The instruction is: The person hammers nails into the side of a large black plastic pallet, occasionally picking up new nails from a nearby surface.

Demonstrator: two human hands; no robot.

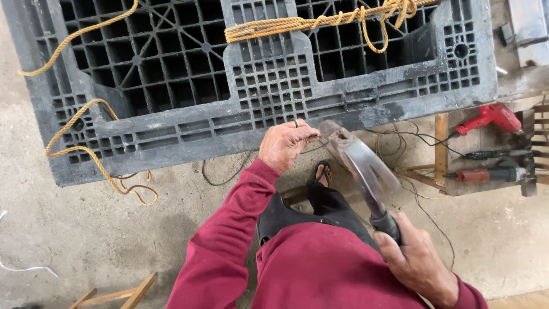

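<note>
View from above of a person in a red long-sleeved top, standing on a concrete floor (114, 240) at the edge of a large dark grey plastic pallet (251, 86) that fills the upper half of the frame.

The left hand (284, 144), wearing a ring, is at centre frame, its grip pinched closed at the pallet's near edge on something too small to make out, possibly a nail or the thin dark wire running past it. The right hand (414, 260), lower right, is wrapped tight around the black handle of a claw hammer (366, 169), whose head sits blurred just right of the left fingertips.

This looks like the striking step of fixing something to the pallet edge. The next blow would need a short, well-aimed swing with the pinching fingers kept clear of the head.

Yellow rope (320, 20) loops across the pallet top and trails down its left side. At right, red power drills (490, 117) lie on a wooden frame with cables. A sandalled foot (323, 171) shows at centre.
</note>
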